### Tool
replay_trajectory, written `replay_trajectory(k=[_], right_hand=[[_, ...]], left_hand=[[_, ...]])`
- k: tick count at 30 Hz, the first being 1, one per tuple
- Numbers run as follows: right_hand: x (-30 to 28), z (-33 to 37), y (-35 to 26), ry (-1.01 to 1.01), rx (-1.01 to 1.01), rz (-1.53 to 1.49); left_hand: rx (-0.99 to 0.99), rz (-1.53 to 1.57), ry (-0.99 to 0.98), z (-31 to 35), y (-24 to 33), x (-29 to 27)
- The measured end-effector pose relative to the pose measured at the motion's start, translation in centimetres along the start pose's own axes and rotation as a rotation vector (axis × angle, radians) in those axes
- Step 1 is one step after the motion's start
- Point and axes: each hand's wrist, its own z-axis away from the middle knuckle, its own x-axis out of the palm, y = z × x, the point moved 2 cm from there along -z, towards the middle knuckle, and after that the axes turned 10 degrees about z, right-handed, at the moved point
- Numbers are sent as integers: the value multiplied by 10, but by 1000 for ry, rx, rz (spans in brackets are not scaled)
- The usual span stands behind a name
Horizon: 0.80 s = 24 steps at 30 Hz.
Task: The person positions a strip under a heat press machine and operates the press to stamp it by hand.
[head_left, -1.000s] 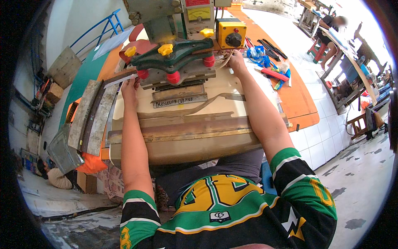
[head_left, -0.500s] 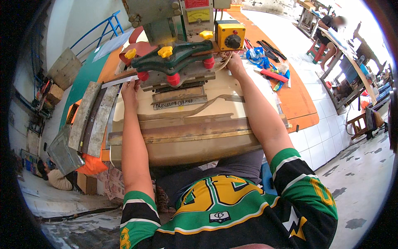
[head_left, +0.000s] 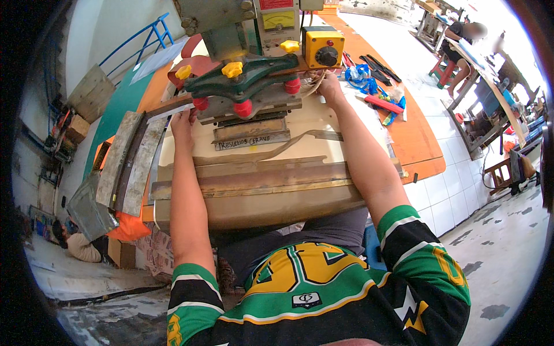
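A press machine with a dark green clamp head (head_left: 234, 81), yellow knobs and red feet stands over a cream work table (head_left: 236, 151). My left hand (head_left: 183, 126) is at the left end of the press plate, fingers bent together beside a whitish strip (head_left: 164, 114). What its fingertips grip is hidden. Beneath the yellow control box (head_left: 323, 47), my right hand (head_left: 330, 91) closes on the end of a thin tan strip (head_left: 313, 87). A metal bar with handwriting (head_left: 252, 140) lies in front of the press plate.
Long metal bars (head_left: 120, 155) lean at the left edge of the table. A brown bar (head_left: 259, 180) runs along the front. To the right lie blue plastic wrap (head_left: 359, 78), a red tool (head_left: 384, 104) and black straps (head_left: 378, 69). Another person (head_left: 459, 43) sits far right.
Both hands stay in nearly the same places beside the press. The whole view has shifted very slightly; nothing else has visibly moved.
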Motion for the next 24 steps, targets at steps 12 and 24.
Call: replay_trajectory(k=[12, 24], right_hand=[[-4, -3, -2, 158, 65, -113], [-25, -12, 11, 309, 129, -489]], left_hand=[[21, -197, 39, 3, 4, 2], [-16, -81, 27, 12, 11, 15]])
